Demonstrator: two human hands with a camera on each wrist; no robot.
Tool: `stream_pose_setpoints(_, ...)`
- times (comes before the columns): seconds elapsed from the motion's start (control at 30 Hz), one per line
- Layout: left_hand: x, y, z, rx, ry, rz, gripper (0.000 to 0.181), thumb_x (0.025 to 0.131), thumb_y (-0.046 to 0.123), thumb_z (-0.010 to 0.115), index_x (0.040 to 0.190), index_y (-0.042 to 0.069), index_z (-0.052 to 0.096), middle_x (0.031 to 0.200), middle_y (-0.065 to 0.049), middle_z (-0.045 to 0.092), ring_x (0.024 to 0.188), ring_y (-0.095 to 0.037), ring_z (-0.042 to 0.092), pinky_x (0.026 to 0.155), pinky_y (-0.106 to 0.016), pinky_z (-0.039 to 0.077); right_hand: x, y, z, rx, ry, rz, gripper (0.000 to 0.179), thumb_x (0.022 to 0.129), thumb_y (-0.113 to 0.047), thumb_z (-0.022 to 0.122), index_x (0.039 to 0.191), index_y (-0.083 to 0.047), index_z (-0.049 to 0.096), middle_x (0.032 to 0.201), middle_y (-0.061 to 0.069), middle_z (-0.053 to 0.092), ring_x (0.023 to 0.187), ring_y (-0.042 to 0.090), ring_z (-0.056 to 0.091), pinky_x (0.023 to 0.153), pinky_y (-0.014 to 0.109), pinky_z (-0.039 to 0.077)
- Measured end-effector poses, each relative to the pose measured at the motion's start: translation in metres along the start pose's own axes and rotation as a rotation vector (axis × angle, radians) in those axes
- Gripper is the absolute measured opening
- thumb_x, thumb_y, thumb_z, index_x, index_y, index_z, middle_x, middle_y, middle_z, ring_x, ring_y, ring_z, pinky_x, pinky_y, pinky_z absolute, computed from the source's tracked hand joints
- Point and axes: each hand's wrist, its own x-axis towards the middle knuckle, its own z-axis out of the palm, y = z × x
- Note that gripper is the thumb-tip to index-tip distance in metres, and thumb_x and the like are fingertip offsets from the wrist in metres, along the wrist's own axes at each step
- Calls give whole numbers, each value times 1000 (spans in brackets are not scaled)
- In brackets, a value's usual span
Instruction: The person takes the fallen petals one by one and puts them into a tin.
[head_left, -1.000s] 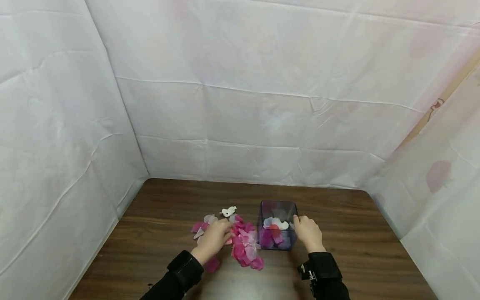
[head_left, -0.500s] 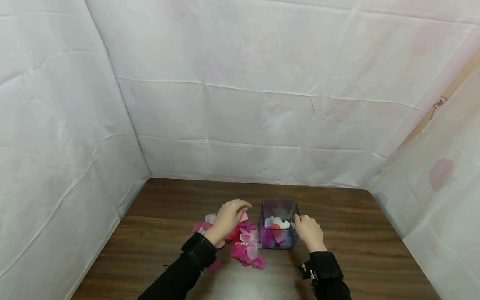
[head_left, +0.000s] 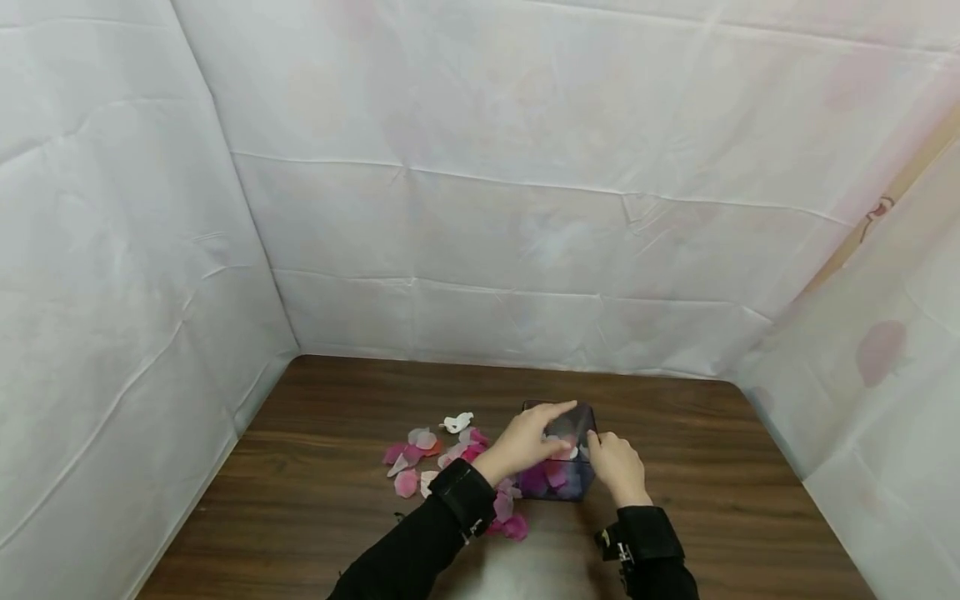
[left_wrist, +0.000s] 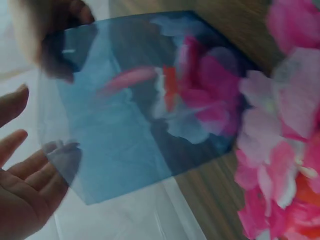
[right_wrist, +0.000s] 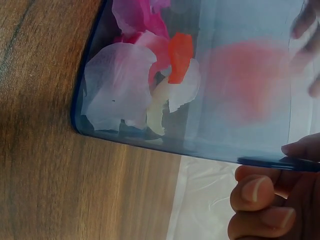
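Note:
A clear purple-blue plastic box [head_left: 579, 482] stands on the table, holding white, magenta and orange artificial petals [right_wrist: 117, 82]. Over its mouth is my left hand [head_left: 525, 440], thumb and fingers spread apart. A blurred pink petal [right_wrist: 245, 80] hangs in mid-air inside the box, apart from the fingers. My right hand [head_left: 619, 468] pinches the box's right rim between thumb and fingers. Just left of the box lies a heap of pink petals [head_left: 507, 505], partly hidden by my left forearm.
Scattered petals [head_left: 411, 454] lie farther left on the brown wooden table [head_left: 315, 483]. A white petal cluster [head_left: 457, 422] sits behind them. White cloth walls [head_left: 480, 225] border the table at the back and sides.
My left hand has moved from the petal heap rightward to above the box and spread its fingers, letting go of a pink petal. The right hand stays on the rim.

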Motion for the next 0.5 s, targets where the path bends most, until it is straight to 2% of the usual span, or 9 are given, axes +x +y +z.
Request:
stream_pose_setpoints(0.07, -5, 0, 1, 20, -48, -2, 57, 90, 19, 64, 143, 18, 41, 141, -6, 49, 116, -19, 58, 94, -30, 48, 0, 1, 0, -4, -1, 4, 47, 98, -27, 34, 107, 6, 66, 107, 31, 63, 94, 49, 60, 71, 55, 48)
stream_pose_setpoints(0.13, -9, -1, -1, 35, -47, 1, 56, 90, 19, 63, 142, 19, 42, 143, -7, 46, 125, -22, 51, 100, -37, 44, 0, 2, 0, -8, 6, 6, 47, 98, -28, 34, 107, 6, 66, 107, 31, 63, 93, 49, 61, 70, 55, 48)
stream_pose_setpoints(0.17, -11, -1, -2, 38, -33, 6, 55, 91, 20, 62, 142, 19, 43, 144, -8, 45, 134, -26, 41, 104, -42, 41, 0, 2, 0, -8, 11, 6, 46, 98, -28, 34, 106, 6, 66, 106, 31, 63, 92, 48, 61, 69, 54, 48)
stream_pose_setpoints(0.3, -23, -8, -9, 40, 84, 33, 50, 90, 17, 63, 137, 18, 48, 141, -11, 45, 135, -32, 36, 104, -51, 38, 1, 3, 0, -6, 21, -3, 46, 98, -28, 34, 102, 6, 66, 106, 31, 63, 92, 48, 61, 67, 52, 47)
stream_pose_setpoints(0.4, -38, -21, -8, 56, 204, 37, 44, 89, 17, 64, 131, 16, 52, 128, -10, 52, 121, -28, 47, 95, -46, 44, 1, 3, -1, -5, 21, -5, 46, 98, -27, 34, 102, 5, 66, 106, 31, 63, 93, 49, 60, 68, 52, 47)
stream_pose_setpoints(0.5, -58, -39, -2, 124, 281, 23, 27, 88, 18, 65, 115, 15, 60, 105, -3, 55, 93, -17, 53, 77, -30, 47, 0, 2, -1, -4, 22, 0, 46, 98, -27, 34, 104, 6, 65, 107, 32, 63, 94, 50, 59, 69, 54, 47)
